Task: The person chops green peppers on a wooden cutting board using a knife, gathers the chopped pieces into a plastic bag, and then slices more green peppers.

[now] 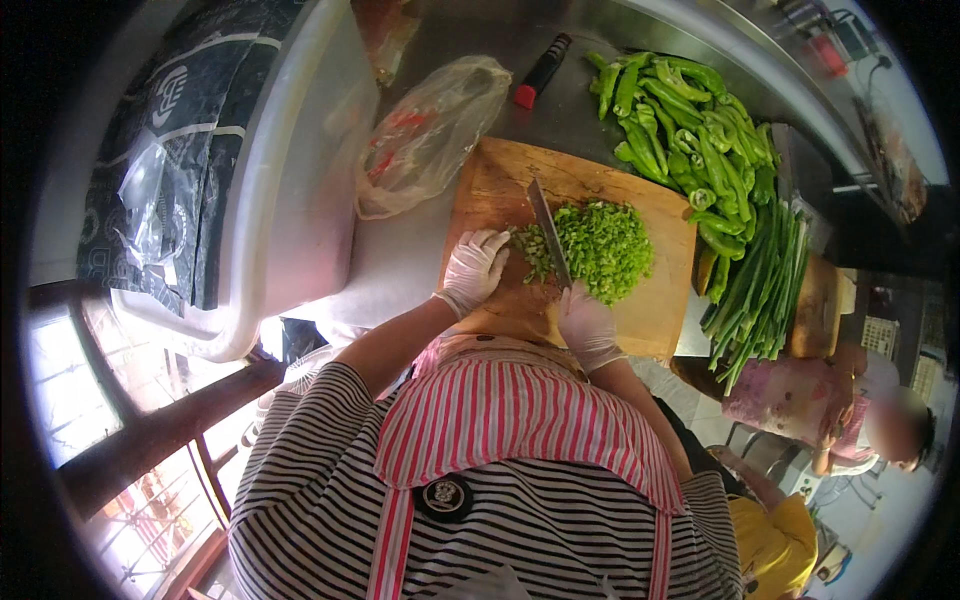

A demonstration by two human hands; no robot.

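Note:
My right hand (pixel 589 324), in a clear glove, grips the handle end of a kitchen knife (pixel 550 232); the grip itself is hidden. The blade stands on edge across the wooden cutting board (pixel 487 180), along the left side of a heap of chopped green vegetable (pixel 609 247). Smaller chopped bits (pixel 531 246) lie left of the blade. My left hand (pixel 477 270), gloved too, rests at the board's left part beside these bits, fingers bent together; nothing is seen in it, and its palm side is hidden.
Long green peppers (pixel 682 120) are piled behind and right of the board, with green onion stalks (pixel 765 285) nearer. A plastic bag (pixel 435 135) and a black-and-red object (pixel 544 71) lie behind. A large plastic bin (pixel 300 180) stands left. Two other people (pixel 840 420) (pixel 772 544) are at right.

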